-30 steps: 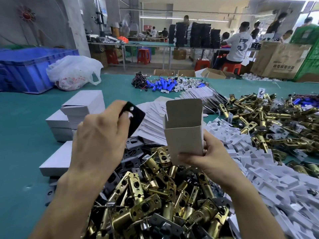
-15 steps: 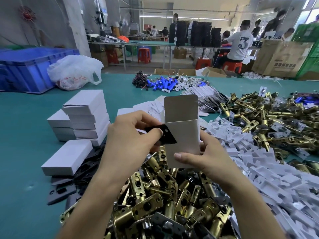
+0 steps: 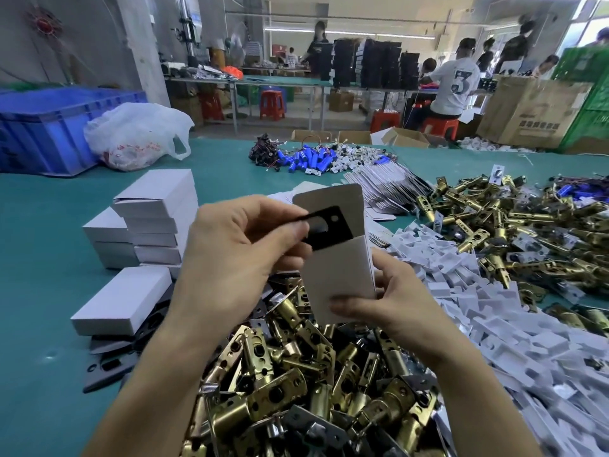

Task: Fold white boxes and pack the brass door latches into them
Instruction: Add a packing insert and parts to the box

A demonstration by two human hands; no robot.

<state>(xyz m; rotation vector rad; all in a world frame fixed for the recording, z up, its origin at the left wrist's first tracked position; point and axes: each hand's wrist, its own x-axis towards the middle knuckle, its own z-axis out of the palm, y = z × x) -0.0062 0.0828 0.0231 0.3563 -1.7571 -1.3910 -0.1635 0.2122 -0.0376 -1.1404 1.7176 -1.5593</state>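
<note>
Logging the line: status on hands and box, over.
Right hand grips white box. Left hand pinches black plate, partly inside its mouth. Nothing blocks the opening.

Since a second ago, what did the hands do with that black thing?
The left hand carried the black plate rightward, from beside the white box to its open top, where its lower edge dips inside. The right hand still grips the box; the latch pile stayed.
</note>
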